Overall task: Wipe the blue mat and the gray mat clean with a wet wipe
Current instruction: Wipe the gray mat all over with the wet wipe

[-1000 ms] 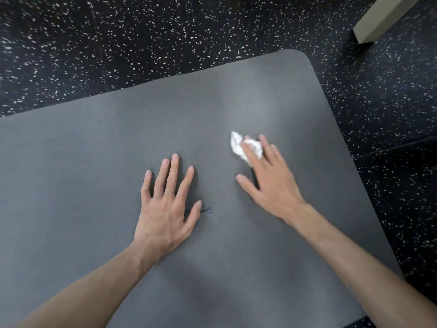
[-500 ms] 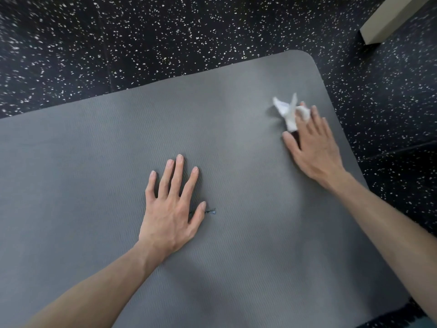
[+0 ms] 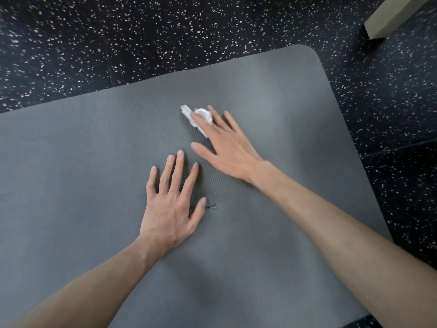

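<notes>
Head view: only one camera is given, so everything below is taken from it.
Gray mat (image 3: pixel 272 91): laid flat on the dark speckled floor (image 3: pixel 165 31), with one rounded corner seen at the upper right; most of the frame is filled by it.
Wet wipe (image 3: pixel 199 117): seen as a crumpled white wad on the mat, up from the middle, half covered by fingers.
Right hand (image 3: pixel 227 150): laid over the wipe with straight, spread fingers; the wipe is pressed down to the mat rather than pinched, so the grip is read as flat and uncurled.
Left hand (image 3: pixel 170 209): planted palm-down on the mat with fingers splayed; nothing is held, and the mat appears to be steadied by it.
Mark (image 3: pixel 212 207): a small dark-blue squiggle is seen on the mat just beside the left thumb; what it is cannot be told.
Pale block (image 3: pixel 387 17): lies on the floor at the upper right, well apart from the mat.
Blue mat: not shown.
Handling, wipe: judged light, soft and limp; likely to be bunched or rolled under a sliding palm, so it is best held under the fingertips with even pressure.
Handling, mat: judged soft and flexible with a ribbed, grippy face; it may creep or wrinkle under a stroke, so a bracing hand is called for.
Progress: the gray mat is judged mid-wipe.
</notes>
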